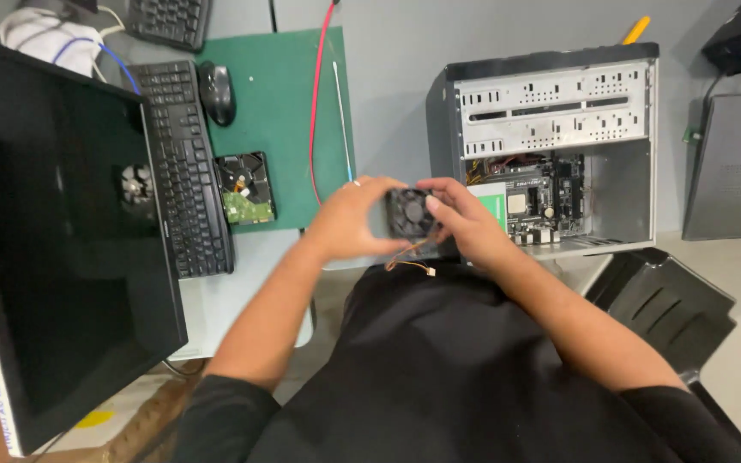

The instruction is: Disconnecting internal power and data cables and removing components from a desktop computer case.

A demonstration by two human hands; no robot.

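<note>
A small black cooling fan (408, 213) is held between both hands at the middle of the head view. My left hand (352, 216) grips its left side. My right hand (463, 219) holds its right side, fingers across the front. A thin orange and white wire with a small plug (412, 262) dangles below the fan. Just behind my hands stands an open computer case (619, 184) with its motherboard (535, 199) showing.
A green mat (289, 94) holds a bare hard drive (246, 189) and a long thin tool (341, 120). A black keyboard (183, 163) and mouse (216, 91) lie left of it. A dark monitor (62, 249) fills the left. A black chair (671, 300) stands at right.
</note>
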